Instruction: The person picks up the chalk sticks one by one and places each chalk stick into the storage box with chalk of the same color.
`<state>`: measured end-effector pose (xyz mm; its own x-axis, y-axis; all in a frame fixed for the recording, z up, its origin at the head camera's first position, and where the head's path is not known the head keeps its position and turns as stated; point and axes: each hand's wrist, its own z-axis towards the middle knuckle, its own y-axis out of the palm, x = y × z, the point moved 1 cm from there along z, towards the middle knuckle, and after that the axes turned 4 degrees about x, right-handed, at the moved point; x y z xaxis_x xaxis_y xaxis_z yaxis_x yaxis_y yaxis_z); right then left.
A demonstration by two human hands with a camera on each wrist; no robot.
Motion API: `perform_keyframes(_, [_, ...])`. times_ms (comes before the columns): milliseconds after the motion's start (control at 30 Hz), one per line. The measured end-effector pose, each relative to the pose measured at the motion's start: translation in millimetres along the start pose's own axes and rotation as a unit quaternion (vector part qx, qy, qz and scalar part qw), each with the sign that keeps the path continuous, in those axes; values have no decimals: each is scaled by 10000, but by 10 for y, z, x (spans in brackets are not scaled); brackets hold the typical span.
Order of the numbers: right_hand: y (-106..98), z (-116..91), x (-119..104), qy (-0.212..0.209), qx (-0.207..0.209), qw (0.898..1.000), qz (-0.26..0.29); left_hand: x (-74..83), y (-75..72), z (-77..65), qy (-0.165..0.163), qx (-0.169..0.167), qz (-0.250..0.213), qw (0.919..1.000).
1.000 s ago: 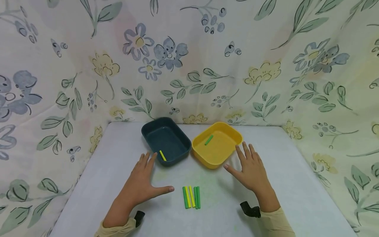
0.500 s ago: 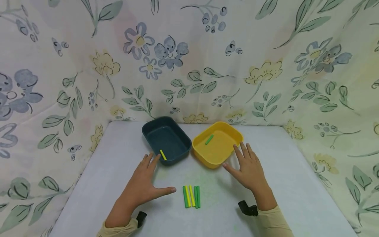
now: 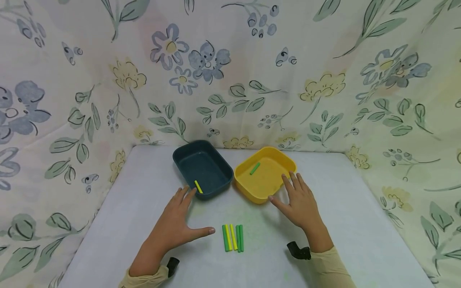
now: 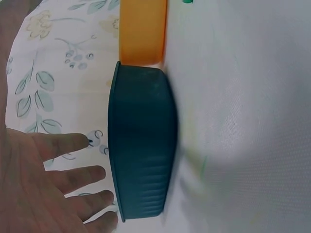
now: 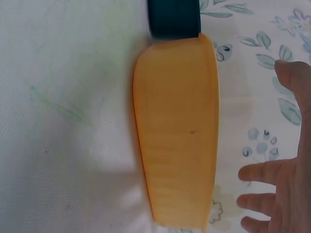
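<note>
My left hand hovers with spread, straight fingers at the near edge of the dark teal tray, holding nothing. Inside that tray lies one yellow chalk-like stick. My right hand, also spread and holding nothing, is beside the yellow tray, which has one green stick in it. Between the hands, a row of several sticks lies on the table: three green sticks and two yellow sticks. The left wrist view shows the teal tray's side; the right wrist view shows the yellow tray's side.
The two trays stand side by side, nearly touching, toward the back of the white table. Behind and around it hangs a floral cloth. Black straps are at both wrists. Faint green smudges mark the tabletop.
Both hands have drifted slightly inward, the left to the right and the right to the left. The sticks and trays have kept their places.
</note>
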<state>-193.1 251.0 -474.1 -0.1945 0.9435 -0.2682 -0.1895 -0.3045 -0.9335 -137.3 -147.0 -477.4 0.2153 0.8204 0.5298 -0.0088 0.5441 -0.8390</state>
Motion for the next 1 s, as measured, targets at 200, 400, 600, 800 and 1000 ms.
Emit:
perform_keyframes(200, [31, 28, -8, 28, -45, 10000, 42, -5, 13, 7, 11, -17, -2, 10000])
perform_keyframes(400, [48, 50, -24, 60, -122, 9999, 59, 18, 30, 7, -28, -69, -68, 9999])
perform_keyframes(600, [93, 86, -36, -6, -66, 9999, 84, 34, 65, -9, -48, -75, -165, 9998])
perform_keyframes(800, [169, 115, -55, -47, -180, 9997, 166, 55, 95, -41, -18, -104, -237, 9997])
perform_keyframes(1000, [220, 155, -65, -54, -224, 9996, 185, 106, 113, -41, 147, 45, -258, 9995])
